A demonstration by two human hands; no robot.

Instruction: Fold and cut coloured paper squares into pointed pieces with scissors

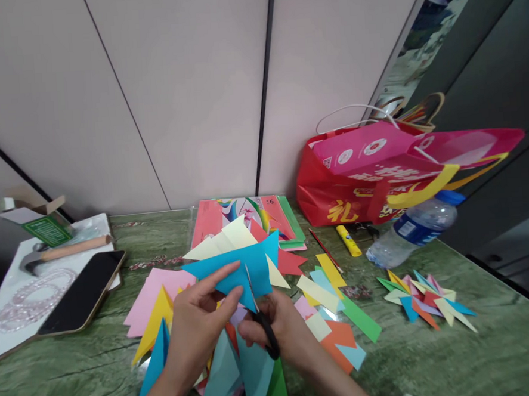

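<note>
My left hand (203,306) pinches a blue sheet of paper (224,264) between thumb and fingers, holding it above the pile. In my right hand (272,326) is a pair of scissors with black handles (267,335), the fingers wrapped round the loops. The scissor blades (250,279) lie over the blue paper near its right part; whether they are cutting through it I cannot tell. Beneath my hands lie folded paper pieces, among them a light blue one (219,374), a yellow one (154,321) and pink paper (156,294).
Paper scraps (338,340) lie right of my hands, with a red pencil (325,250) and yellow glue stick (348,240) behind. Further right are a paper star (427,298), a water bottle (421,227) and a red bag (326,185). At left lie a phone (84,292) and a hammer (70,249).
</note>
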